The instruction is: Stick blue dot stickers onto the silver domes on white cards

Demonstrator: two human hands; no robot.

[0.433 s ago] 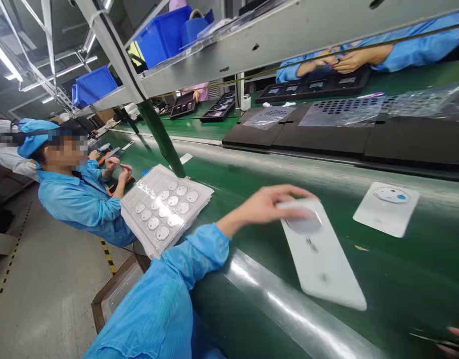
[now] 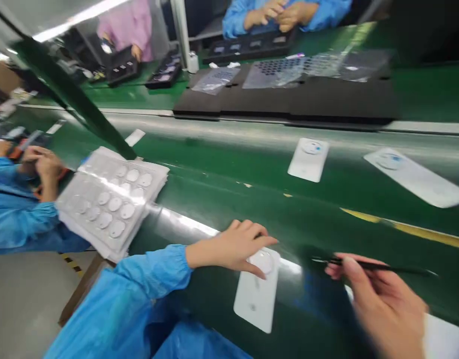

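Lowered since the earlier picture, the white card (image 2: pixel 256 296) lies on the green table (image 2: pixel 199 194), partly below the left hand (image 2: pixel 238 248), whose fingers are spread (whether they touch it, I cannot tell). The right hand (image 2: pixel 382 299) pinches a thin black tool (image 2: pixel 397 269). Beyond, two similar cards (image 2: pixel 307 167) lie apart.

Bench (image 2: pixel 199 199), L to R, near to far.
Has tray stack (image 2: pixel 156 172) at L w/ discs (image 2: pixel 114 203) in it, post (image 2: pixel 76 104) behind; panel (image 2: pixel 255 299) at ctr, under L hand (image 2: pixel 236 247); tool (image 2: pixel 404 272) in R hand (image 2: pixel 382 299), to R. Behind, shows 2nd panel (image 2: pixel 309 164) w/ 3rd panel (image 2: pixel 419 179) to its R; farther back, mats (image 2: pixel 251 105) w/ plastic sheets (image 2: pixel 276 72) on top, case (image 2: pixel 247 54) behind.
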